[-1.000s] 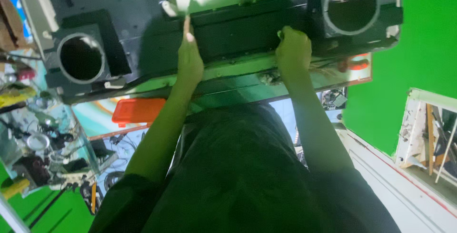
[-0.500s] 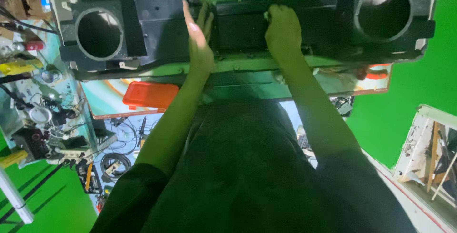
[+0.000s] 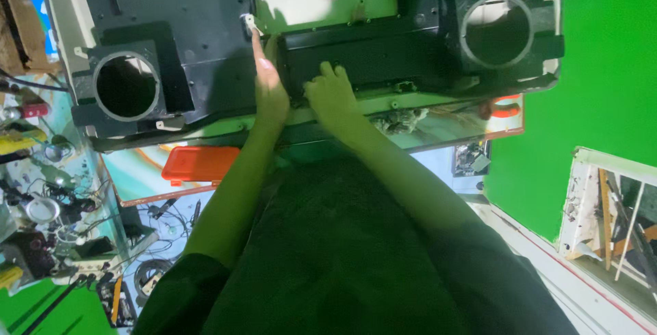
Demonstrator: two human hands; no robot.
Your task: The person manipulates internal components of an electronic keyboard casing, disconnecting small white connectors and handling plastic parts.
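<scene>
A large black housing (image 3: 205,6) with a round opening at each end, left (image 3: 126,87) and right (image 3: 497,32), lies on a green-lit bench. A long black bar (image 3: 383,54) runs across its middle. My left hand (image 3: 270,85) is stretched flat along the bar's left end, its fingertips by a small white clip (image 3: 248,21). My right hand (image 3: 333,94) sits just beside it, fingers curled onto the bar's near edge. Both forearms reach forward over my dark shirt.
An orange case (image 3: 200,164) lies below the bench edge at left. Cables, tools and small parts (image 3: 48,205) crowd the left side. A green wall (image 3: 602,68) stands at right, with a white frame (image 3: 602,205) leaning below it.
My right hand has slid left along the black bar until it is next to my left hand. The left hand has stayed at the bar's left end. The view shifted.
</scene>
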